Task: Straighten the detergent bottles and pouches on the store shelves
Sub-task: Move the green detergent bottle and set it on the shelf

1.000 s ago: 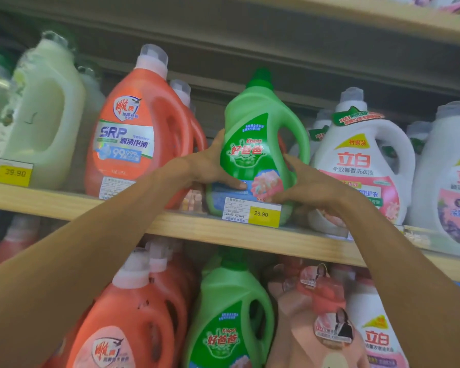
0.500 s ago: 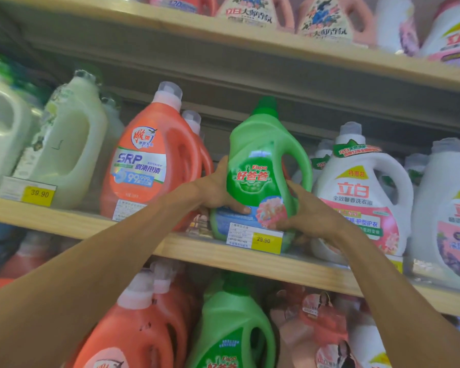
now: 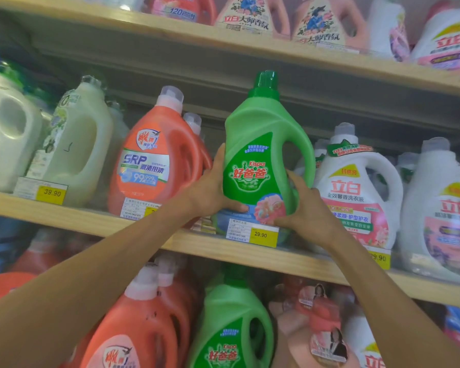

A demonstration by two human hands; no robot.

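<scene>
green bottle (image 3: 260, 155): middle shelf (image 3: 96, 221), upright with a slight tilt, label facing out, handle on its right side, dark green cap on top; base hidden behind the price tag, so contact with the shelf cannot be told.
left hand (image 3: 213, 187): clamped on the green bottle's lower left side, thumb across the front near the bottom of the label.
right hand (image 3: 306, 205): clamped on the green bottle's lower right side below the handle, fingertips on the front by the pink flower print.
price tag (image 3: 252, 232): yellow and white, reads 29.90, on the shelf edge directly below the green bottle.
orange bottle (image 3: 154, 160): just left of the green bottle, upright, clear cap, "SRP" label; a second orange one stands close behind it.
pale bottle (image 3: 77, 144): further left of the green bottle, past the orange one, upright, with a 39.90 tag in front.
white bottle (image 3: 356, 187): just right of the green bottle, upright, red and pink label; more white ones beyond it toward the right edge.
top shelf (image 3: 250, 41): above the green bottle, row of pink and white bottles, partly blurred.
lower shelf bottles (image 3: 234, 328): below the green bottle, another green one of the same brand, orange ones to its left, peach ones to its right.
</scene>
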